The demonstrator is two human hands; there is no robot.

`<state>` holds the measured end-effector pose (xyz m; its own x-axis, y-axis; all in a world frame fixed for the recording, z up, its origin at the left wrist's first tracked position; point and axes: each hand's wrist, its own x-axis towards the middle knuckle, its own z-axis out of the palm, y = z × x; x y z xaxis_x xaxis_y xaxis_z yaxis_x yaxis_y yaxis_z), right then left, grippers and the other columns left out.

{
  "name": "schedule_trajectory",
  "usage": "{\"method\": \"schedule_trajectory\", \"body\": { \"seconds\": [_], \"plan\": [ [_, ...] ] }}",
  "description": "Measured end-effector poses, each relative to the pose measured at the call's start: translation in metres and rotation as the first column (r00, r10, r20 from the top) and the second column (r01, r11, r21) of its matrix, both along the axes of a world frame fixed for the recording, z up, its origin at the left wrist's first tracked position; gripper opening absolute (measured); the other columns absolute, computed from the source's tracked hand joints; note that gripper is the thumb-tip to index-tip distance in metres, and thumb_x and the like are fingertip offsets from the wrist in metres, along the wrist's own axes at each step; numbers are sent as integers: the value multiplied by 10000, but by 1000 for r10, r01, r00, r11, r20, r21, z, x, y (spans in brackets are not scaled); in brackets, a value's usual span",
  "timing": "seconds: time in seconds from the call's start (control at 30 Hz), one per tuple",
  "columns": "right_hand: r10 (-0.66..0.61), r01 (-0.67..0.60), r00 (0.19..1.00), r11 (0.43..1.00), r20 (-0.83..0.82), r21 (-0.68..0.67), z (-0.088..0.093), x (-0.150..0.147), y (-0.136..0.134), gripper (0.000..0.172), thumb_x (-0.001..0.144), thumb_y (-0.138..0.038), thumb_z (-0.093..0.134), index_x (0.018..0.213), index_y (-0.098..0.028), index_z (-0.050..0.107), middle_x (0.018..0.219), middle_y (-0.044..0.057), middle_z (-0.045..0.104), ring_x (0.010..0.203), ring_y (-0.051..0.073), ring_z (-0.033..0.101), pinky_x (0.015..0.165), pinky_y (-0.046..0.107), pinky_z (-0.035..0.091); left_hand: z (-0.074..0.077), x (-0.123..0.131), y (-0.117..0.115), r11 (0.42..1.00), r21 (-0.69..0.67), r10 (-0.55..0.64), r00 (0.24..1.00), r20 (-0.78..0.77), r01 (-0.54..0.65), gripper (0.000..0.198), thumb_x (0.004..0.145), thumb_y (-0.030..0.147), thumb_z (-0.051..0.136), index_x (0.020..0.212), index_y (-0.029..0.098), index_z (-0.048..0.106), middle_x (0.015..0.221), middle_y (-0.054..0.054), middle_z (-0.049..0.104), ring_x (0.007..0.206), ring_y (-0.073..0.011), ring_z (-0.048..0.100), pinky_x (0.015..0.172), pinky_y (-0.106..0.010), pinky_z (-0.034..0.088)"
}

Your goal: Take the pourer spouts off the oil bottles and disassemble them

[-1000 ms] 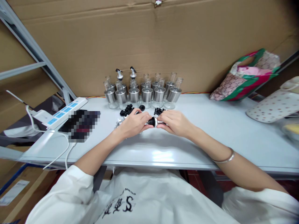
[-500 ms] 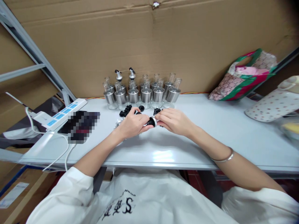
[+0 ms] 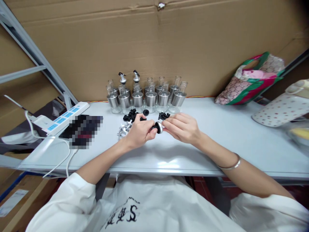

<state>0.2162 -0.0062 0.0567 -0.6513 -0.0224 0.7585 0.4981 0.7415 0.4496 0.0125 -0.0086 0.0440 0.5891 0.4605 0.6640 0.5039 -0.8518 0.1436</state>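
Note:
A black and silver pourer stopper [image 3: 159,127] is held between my two hands above the table. The fingers of my left hand [image 3: 141,130] are closed around its black ribbed end. My right hand [image 3: 182,128] pinches the silver end at the other side. Beside my left hand lie silver pourer parts [image 3: 122,131] and a pile of black stoppers [image 3: 131,115]. Small black pieces [image 3: 164,116] lie just behind my right hand. Several glass bottles with steel sleeves [image 3: 151,98] stand behind; two at the back carry pourers [image 3: 136,76].
On the left of the table [image 3: 205,161] are a power strip [image 3: 69,118], white cables and a partly pixelated dark device [image 3: 82,132]. A patterned bag [image 3: 248,80] and a dotted white container [image 3: 280,106] stand at the right. Cardboard [image 3: 120,38] backs the table.
Both hands have shifted slightly, and my left fingers sit a little farther back along the stopper. More of the silver parts and small black pieces now shows beside the hands.

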Motion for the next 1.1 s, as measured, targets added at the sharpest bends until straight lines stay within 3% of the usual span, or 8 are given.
{"method": "schedule_trajectory", "body": {
  "seconds": [0.17,0.3,0.37,0.47,0.6,0.77,0.9,1.1],
  "plan": [
    [29,-26,999,993,-23,115,-3,3,2,24,842,-217,623,841,-204,603,674,4,651,670,146,541,644,280,428,-2,3,-3,987,-162,-13,999,50,21,434,960,403,101,650,211,336,495,53,483,501,-116,390,803,-329,400],
    [75,-119,988,930,-135,-348,-5,0,2,108,884,-268,554,830,-179,586,637,14,596,604,136,499,574,271,386,1,-2,-1,992,-120,32,999,-26,-35,413,972,348,137,741,194,443,586,41,575,534,-108,472,886,-360,358],
    [50,-186,975,722,-218,-667,-6,-2,0,177,898,-313,525,823,-164,585,642,10,567,579,120,483,562,258,371,1,-4,1,996,-46,74,997,-26,-75,361,974,354,190,853,181,483,689,21,635,589,-114,533,910,-382,329],
    [-36,-368,920,256,-389,-894,-4,-8,-5,279,886,-400,506,744,-167,564,592,-21,485,536,101,424,539,249,333,-1,-5,3,988,115,104,995,-13,-102,325,966,388,246,938,167,483,769,-7,664,630,-131,576,927,-408,303],
    [-166,-635,772,-187,-613,-749,1,-17,-12,368,785,-477,583,608,-174,473,529,-47,381,501,84,338,498,246,273,-3,-3,4,937,326,144,989,-33,-125,260,954,350,282,943,172,470,754,-13,665,666,-151,601,910,-403,319],
    [-332,-615,770,-613,-545,-495,2,-20,-13,415,657,-409,699,565,-187,360,540,-80,261,451,42,204,417,206,119,2,-3,5,880,471,94,994,-60,-54,231,933,364,337,931,174,469,742,-3,664,645,-146,594,892,-392,335],
    [-384,-626,759,-654,-527,-425,4,-18,-11,426,674,-387,709,583,-188,343,553,-84,241,457,39,180,411,201,111,4,-6,9,858,507,174,977,-126,-88,233,956,325,340,897,172,505,688,17,658,601,-138,561,895,-398,310],
    [-372,-722,688,-441,-623,-534,1,-24,-10,415,698,-446,700,599,-177,400,569,-63,335,496,60,286,462,221,209,5,-11,15,869,473,234,963,-131,-147,298,966,389,356,931,184,571,709,14,671,650,-151,551,943,-440,239]
  ]
}}
